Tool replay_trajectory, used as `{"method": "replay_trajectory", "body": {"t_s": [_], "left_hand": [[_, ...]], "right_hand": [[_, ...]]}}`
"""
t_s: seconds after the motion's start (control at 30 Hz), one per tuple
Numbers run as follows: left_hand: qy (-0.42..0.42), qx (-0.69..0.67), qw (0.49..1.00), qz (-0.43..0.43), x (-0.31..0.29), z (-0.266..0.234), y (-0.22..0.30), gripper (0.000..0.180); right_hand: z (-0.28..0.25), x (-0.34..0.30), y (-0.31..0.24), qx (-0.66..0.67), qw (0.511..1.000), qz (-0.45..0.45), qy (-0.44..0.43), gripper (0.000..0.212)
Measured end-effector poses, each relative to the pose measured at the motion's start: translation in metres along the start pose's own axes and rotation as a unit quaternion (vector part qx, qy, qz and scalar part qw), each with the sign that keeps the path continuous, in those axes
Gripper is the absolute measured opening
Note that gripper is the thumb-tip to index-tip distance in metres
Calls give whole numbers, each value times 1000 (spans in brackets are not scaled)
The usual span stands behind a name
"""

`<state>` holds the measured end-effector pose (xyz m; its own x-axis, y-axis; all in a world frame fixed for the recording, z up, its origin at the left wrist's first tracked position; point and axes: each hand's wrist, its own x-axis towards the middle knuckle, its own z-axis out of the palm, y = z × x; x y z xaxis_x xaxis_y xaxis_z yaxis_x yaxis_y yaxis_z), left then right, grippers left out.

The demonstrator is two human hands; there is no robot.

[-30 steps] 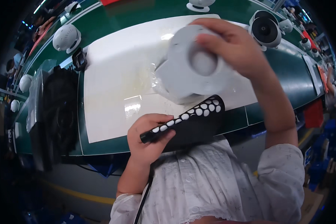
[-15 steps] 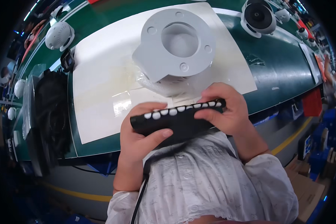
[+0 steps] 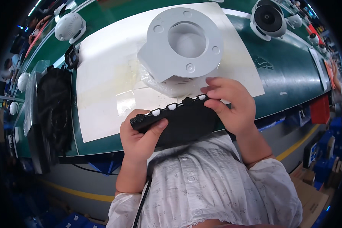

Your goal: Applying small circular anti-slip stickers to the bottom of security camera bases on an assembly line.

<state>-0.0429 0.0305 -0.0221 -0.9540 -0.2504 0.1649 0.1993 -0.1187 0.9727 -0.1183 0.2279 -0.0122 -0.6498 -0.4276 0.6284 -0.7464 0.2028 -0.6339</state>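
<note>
My left hand (image 3: 138,138) grips the left end of a flat black piece (image 3: 188,125), thumb on the near face and fingers behind. Along its upper edge runs a scalloped row with several white round bits (image 3: 172,106) between black ones. At the right end of that edge, my right hand (image 3: 235,104) pinches with thumb and fingertips; whether a white bit is between them I cannot make out. Just beyond the hands stands a large pale grey housing (image 3: 155,51) with a round opening, tilted on clear bubble wrap (image 3: 159,86).
A white sheet (image 3: 98,95) covers part of the green bench (image 3: 296,72). White rounded devices (image 3: 70,27) stand at far left, and a white device with a dark front (image 3: 268,19) at far right. A black bag-like bundle (image 3: 55,110) lies left; a red bin (image 3: 319,109) sits right.
The black piece has tilted, its right end rising away from me. Fewer white bits show along its edge. My right hand has shifted to a fingertip pinch at the end; my view has moved slightly.
</note>
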Motion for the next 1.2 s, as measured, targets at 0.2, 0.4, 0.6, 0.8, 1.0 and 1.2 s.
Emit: {"method": "replay_trajectory", "body": {"t_s": [0.2,0.4,0.6,0.8,1.0,1.2], "left_hand": [[15,-10,1000,-16,0,2,-1,16],[7,-2,1000,-23,-1,2,0,16],[13,17,1000,-18,-1,3,-2,15],[17,26,999,-9,-1,3,-1,15],[11,68,998,4,-2,4,-3,14],[0,103,994,21,-5,1,-3,17]], "right_hand": [[2,0,-1,2,998,-9,69,23],[3,-7,-1,40,997,46,55,26],[2,-5,-1,34,998,31,44,20],[-1,1,-3,-117,985,-117,54,25],[11,5,-5,-65,989,-120,51,33],[16,6,-8,40,994,-102,18,41]]}}
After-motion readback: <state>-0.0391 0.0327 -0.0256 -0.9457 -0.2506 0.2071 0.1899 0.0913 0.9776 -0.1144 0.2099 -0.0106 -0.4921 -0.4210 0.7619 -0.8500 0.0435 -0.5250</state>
